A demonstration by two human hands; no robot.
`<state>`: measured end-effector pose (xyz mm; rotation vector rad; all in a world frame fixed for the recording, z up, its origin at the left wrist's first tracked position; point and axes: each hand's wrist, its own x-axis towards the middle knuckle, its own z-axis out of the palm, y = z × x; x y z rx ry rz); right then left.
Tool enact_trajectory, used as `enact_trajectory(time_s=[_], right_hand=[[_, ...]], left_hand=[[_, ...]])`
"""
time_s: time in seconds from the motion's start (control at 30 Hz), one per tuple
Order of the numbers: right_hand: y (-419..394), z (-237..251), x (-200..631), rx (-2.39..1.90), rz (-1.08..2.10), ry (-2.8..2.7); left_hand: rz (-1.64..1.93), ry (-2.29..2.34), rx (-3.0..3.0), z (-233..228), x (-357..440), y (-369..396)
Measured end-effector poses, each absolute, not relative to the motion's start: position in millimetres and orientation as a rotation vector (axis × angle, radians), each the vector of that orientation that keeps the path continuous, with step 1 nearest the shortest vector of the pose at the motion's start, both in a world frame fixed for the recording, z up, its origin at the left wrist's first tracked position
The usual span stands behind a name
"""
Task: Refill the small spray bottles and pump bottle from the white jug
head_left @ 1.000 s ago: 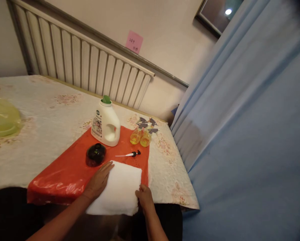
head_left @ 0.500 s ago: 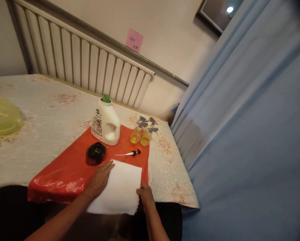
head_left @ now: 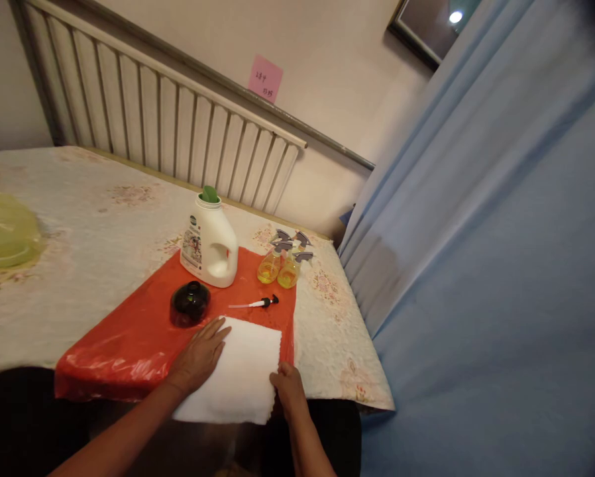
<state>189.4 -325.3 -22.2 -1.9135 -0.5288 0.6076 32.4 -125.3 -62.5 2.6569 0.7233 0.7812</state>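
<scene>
Nearest me, a folded white cloth [head_left: 238, 374] lies at the table's front edge, partly on a shiny red plastic sheet [head_left: 128, 338] and overhanging toward my lap. My left hand [head_left: 201, 354] rests palm down on the cloth's left side, forearm angled in from the lower left, fingers straight and lying close together, clamped on nothing. My right hand [head_left: 286, 384] sits at the cloth's right edge, fingers curled; I cannot tell whether they pinch the fabric. Just beyond my left fingertips stands a small round black glossy jar [head_left: 190, 303]. To its right lies a black-headed pump with a white tube [head_left: 255, 304]. Farther back stands a white plastic detergent jug with a green cap [head_left: 209, 240], and beside it two yellow spray bottles with grey triggers [head_left: 283, 262]. A pale floral tablecloth [head_left: 89, 232] covers the table; a white slatted radiator [head_left: 168, 126] lines the wall, and blue curtains [head_left: 476, 232] hang on the right.
</scene>
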Motion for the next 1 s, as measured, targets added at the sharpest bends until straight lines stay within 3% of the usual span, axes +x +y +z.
enact_trajectory(time_s=[0.47,0.67,1.0], right_hand=[[-337,-4,173,-2.169,0.034,-0.838],[-312,-23,165,-2.096,-0.304,-1.171],[-293,-38,171,-2.081,-0.288,-1.355]], left_hand=[[0.759,0.717,2.66,-60,32,-128],[0.803,0.721,2.645,-62,32,-127],[0.832,0.721,2.66,-68,32,-127]])
